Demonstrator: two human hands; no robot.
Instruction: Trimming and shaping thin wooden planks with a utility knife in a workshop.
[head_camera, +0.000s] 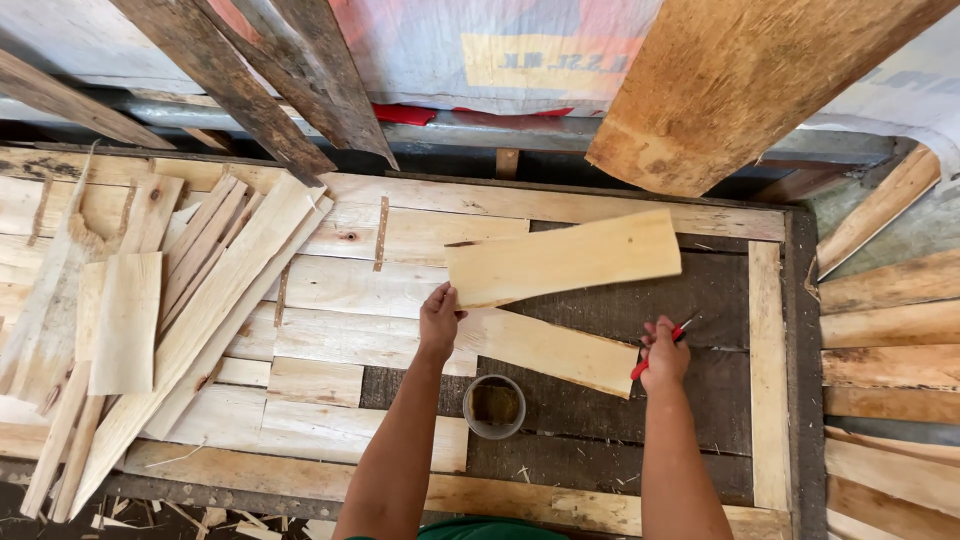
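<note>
On the desk (770, 330), a pale board (562, 257) is gripped at its left end by the left hand (440, 320), fingers closed over the lower corner. The board lies slightly tilted, its right end toward two o'clock, and partly overlaps a second pale board (555, 348) beneath it that runs toward four o'clock. The right hand (664, 355) is clenched around a red-handled tool (658, 350), its tip just beside the right end of the lower board; what kind of tool it is cannot be told. A small round tin (494, 406) stands at six o'clock from the boards, between the two forearms. A heap of loose slats (190, 300) lies at nine o'clock.

For the step to go well, the upper board is best kept pressed flat and squared against its neighbours before anything is marked or fastened, and the tool should be brought in only once the board is steadied, with the left fingers kept clear of the tip.
</note>
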